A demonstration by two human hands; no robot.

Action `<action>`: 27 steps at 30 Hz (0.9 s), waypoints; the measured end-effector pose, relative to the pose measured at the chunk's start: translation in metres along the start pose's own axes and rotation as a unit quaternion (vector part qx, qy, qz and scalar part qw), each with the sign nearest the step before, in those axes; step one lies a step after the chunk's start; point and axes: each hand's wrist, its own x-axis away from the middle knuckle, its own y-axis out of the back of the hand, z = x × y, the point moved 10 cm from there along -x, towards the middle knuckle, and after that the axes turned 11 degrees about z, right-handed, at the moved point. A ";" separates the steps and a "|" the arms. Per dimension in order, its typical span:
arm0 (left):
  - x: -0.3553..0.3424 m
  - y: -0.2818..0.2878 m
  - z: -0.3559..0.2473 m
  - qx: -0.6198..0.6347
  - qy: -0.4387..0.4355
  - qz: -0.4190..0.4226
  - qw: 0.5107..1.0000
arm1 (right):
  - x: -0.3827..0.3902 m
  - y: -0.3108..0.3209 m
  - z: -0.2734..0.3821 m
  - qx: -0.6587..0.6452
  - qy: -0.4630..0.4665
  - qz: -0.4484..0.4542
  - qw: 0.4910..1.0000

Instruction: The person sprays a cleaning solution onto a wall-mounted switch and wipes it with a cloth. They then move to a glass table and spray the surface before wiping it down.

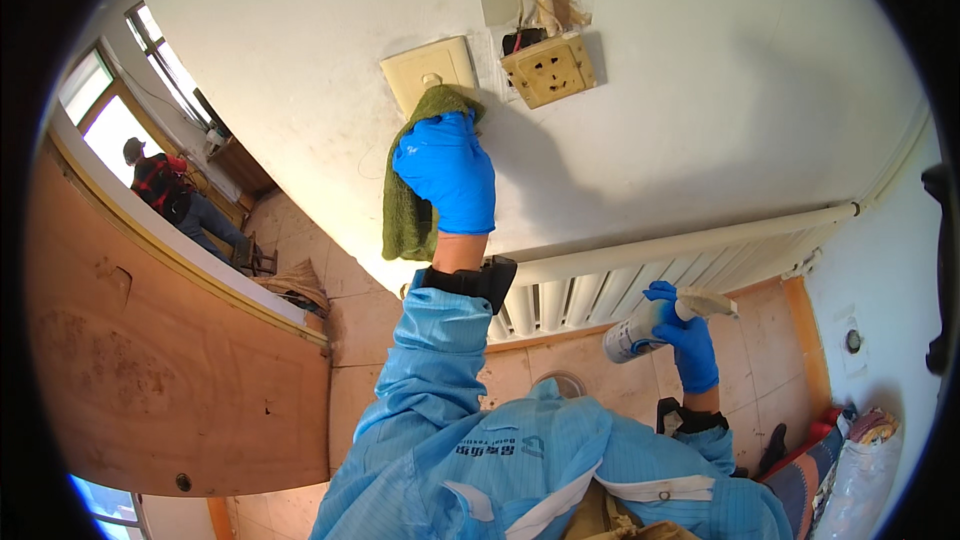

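Note:
My left hand (pixel 447 175), in a blue glove, is closed round a green cloth (pixel 408 220). The cloth lies against the lower part of a cream wall plate (pixel 425 65) with a round knob, and one end hangs down beside my wrist. Lower and to the right, my right hand (pixel 690 345), also gloved in blue, grips a spray bottle (pixel 630 338). The bottle is tilted, its pale spray head (pixel 705 302) showing above my fingers. Right of the plate, a yellowed socket (pixel 550 70) hangs out of its wall box with wires exposed.
A white radiator (pixel 600 290) runs along the wall below my hands. At left stands a wooden door (pixel 170 340). Beyond it, a person (pixel 175 190) in a cap is in another room. Rolled materials (pixel 865 470) lean at the lower right.

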 end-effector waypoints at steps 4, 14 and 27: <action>-0.003 0.006 -0.010 0.004 -0.057 -0.013 0.998 | -0.004 -0.010 0.009 0.043 0.033 0.018 0.998; 0.006 0.016 0.023 0.082 -0.056 -0.036 0.994 | -0.016 -0.029 -0.002 0.029 0.011 0.044 0.999; 0.005 -0.003 0.024 0.031 -0.064 0.016 0.997 | -0.027 -0.055 0.004 0.014 0.001 0.058 0.998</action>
